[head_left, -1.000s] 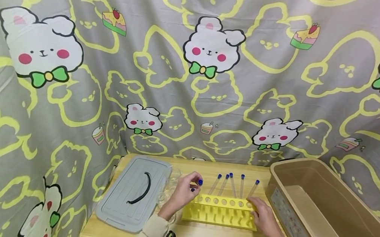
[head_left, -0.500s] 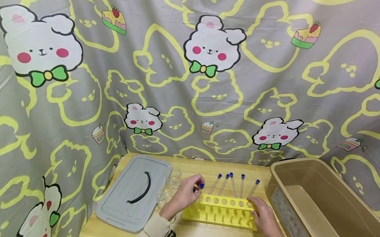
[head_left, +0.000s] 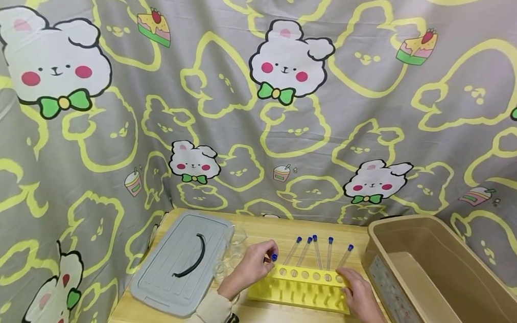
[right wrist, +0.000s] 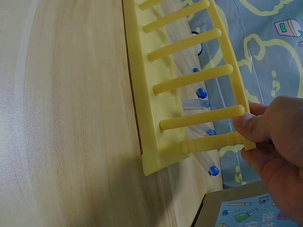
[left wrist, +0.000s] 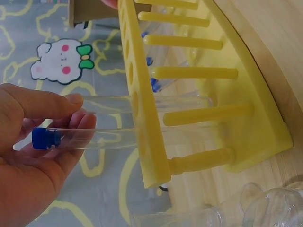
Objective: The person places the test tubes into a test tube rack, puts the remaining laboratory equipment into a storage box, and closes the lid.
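Observation:
A yellow test tube rack (head_left: 297,305) stands on the table. At its left end my left hand (head_left: 253,264) pinches a clear test tube (left wrist: 106,103) near its top, thumb against fingers. That tube passes through a hole in the rack's upper plate, its lower end close to the base. Beside it in the end hole stands another test tube (left wrist: 105,138) with a blue cap (left wrist: 46,138), the fingers curled behind it. My right hand (head_left: 360,293) grips the rack's right end, thumb (right wrist: 248,124) at the upper plate's edge.
Behind the rack lie several blue-capped test tubes (head_left: 329,252). Clear glassware (head_left: 233,251) sits left of my left hand, beside a grey lid (head_left: 182,262) with a black handle. A large tan bin (head_left: 387,275) stands at the right, and a patterned curtain (head_left: 229,128) hangs behind.
My left hand has lowered the pinched test tube farther down into the rack, its blue cap sinking slightly. The right hand stays on the rack's right end.

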Available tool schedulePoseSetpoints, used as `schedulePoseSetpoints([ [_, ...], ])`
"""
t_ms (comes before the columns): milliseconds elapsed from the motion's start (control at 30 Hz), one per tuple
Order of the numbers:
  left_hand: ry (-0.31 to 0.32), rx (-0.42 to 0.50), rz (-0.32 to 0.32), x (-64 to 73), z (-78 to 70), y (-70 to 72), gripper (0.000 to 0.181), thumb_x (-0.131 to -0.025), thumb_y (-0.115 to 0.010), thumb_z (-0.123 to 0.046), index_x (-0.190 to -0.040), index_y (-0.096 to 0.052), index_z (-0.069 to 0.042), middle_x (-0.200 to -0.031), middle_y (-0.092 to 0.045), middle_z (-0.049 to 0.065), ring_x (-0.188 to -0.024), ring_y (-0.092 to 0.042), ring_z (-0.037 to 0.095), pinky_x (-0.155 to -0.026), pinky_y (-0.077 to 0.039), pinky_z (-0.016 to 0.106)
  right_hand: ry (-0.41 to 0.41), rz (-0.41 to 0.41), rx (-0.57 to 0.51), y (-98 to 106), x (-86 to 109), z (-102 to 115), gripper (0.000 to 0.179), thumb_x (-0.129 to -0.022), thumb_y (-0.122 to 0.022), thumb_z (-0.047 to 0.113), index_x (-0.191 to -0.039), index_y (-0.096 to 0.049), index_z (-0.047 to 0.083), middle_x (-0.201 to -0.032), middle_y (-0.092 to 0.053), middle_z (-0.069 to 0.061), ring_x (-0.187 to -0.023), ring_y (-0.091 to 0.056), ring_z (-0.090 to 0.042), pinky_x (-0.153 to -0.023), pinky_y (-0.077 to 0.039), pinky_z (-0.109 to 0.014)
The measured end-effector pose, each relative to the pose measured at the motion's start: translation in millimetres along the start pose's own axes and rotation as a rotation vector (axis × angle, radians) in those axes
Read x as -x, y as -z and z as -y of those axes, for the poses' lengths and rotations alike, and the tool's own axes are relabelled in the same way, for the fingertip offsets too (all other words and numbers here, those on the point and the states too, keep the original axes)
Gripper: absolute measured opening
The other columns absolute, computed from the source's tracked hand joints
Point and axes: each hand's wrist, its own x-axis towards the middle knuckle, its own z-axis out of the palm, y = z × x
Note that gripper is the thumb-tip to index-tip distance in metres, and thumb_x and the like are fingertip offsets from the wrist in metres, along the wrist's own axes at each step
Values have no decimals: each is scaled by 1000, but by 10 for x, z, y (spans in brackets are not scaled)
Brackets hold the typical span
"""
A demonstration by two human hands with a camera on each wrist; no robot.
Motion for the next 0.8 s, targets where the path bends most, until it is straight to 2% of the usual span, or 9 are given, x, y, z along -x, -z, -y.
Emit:
schedulePoseSetpoints([
  [200, 13, -27, 31, 11, -1, 6, 35, -80, -78, 13, -92, -57, -12, -86, -62, -5, -87, -64, 8, -74, -56, 15, 19, -12, 8, -13, -1, -18, 52, -76, -75, -23, -123, -67, -4, -120, -67, -23, -109, -65, -44, -83, -59, -49],
  [367, 27, -14, 56, 8, 0, 9, 34, -81, -76, 13, -92, -58, -14, -87, -62, -7, -88, -64, 6, -78, -56, 16, 14, -14, 12, -16, -4, -29, 52, -75, -75, -24, -123, -67, -4, -120, -67, -23, -108, -66, -44, -82, -59, -50],
  [633, -29, -65, 46, 26, 11, 5, 33, -79, -78, 11, -93, -60, -13, -87, -63, -7, -85, -65, 9, -77, -59, 26, 12, -9, 7, -14, -10, -33, 51, -76, -75, -23, -123, -67, -5, -120, -67, -23, -109, -65, -44, -83, -58, -50],
  [800, -21, -67, 49, 37, 12, 3, 33, -79, -79, 11, -93, -61, -13, -88, -64, -6, -86, -66, 11, -79, -59, 27, 9, -1, 11, -10, -17, -35, 51, -76, -75, -23, -123, -67, -5, -119, -67, -22, -110, -65, -44, -85, -57, -51],
])
